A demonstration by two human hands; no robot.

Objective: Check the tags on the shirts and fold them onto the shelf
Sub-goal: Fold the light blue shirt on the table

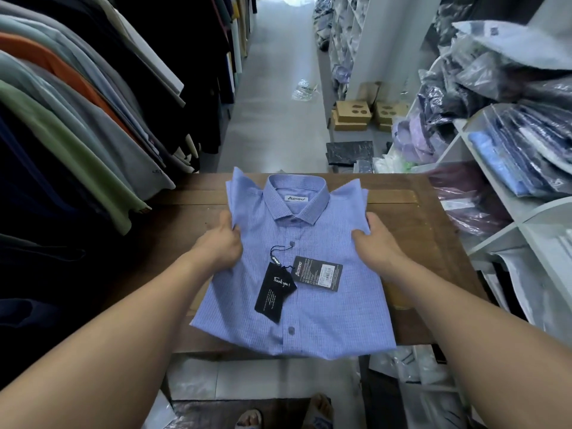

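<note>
A folded light-blue checked shirt (312,243) lies collar-away on the brown wooden table (411,218). Two dark hang tags (275,289) rest on its front, tied by a black cord near a button. My left hand (221,243) grips the shirt's left edge, thumb on top and fingers under. On the other side, my right hand (376,243) holds the right edge the same way. White shelves (495,193) with bagged shirts stand at the right.
Hanging shirts (77,134) on a rack crowd the left side. Cardboard boxes (353,116) and a plastic bag (305,89) lie on the aisle floor beyond the table. Bagged garments lie on the floor near my feet.
</note>
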